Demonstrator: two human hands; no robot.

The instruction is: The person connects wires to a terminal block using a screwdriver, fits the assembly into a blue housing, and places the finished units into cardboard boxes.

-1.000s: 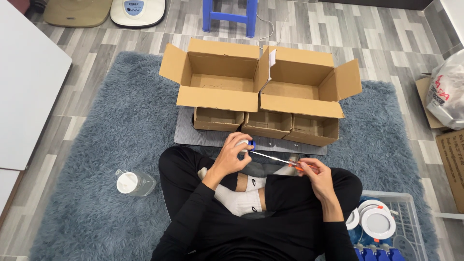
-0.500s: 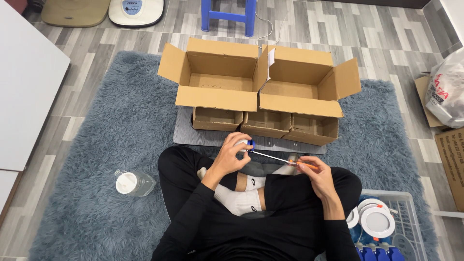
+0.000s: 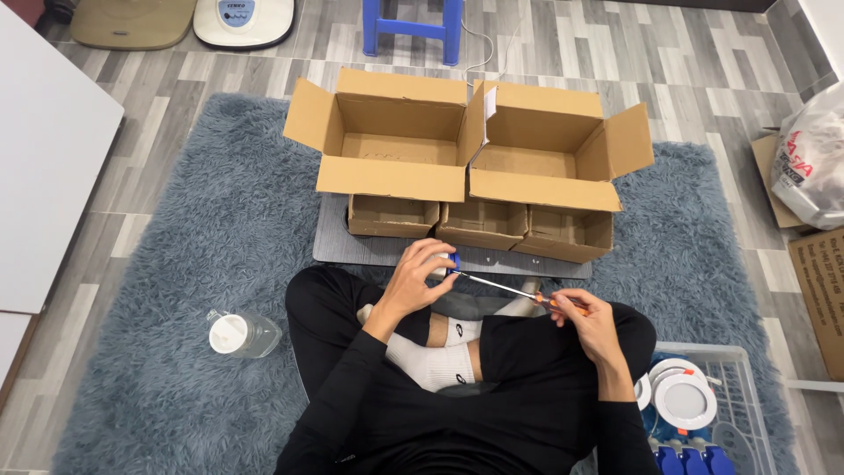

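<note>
I sit cross-legged on a grey shaggy rug. My left hand (image 3: 420,280) grips a small white and blue part (image 3: 447,263) in front of my knees. My right hand (image 3: 587,321) holds the orange handle of a screwdriver (image 3: 505,287), whose thin metal shaft runs left and up to the part. Both hands hover over my lap, just short of a grey board (image 3: 352,249) that carries three small open cardboard boxes (image 3: 482,222).
Two large open cardboard boxes (image 3: 396,145) stand behind the small ones. A clear plastic bottle (image 3: 242,333) lies on the rug (image 3: 176,264) to my left. A white wire basket (image 3: 747,387) with round white lamps and blue parts is at my right. A blue stool (image 3: 413,26) stands beyond.
</note>
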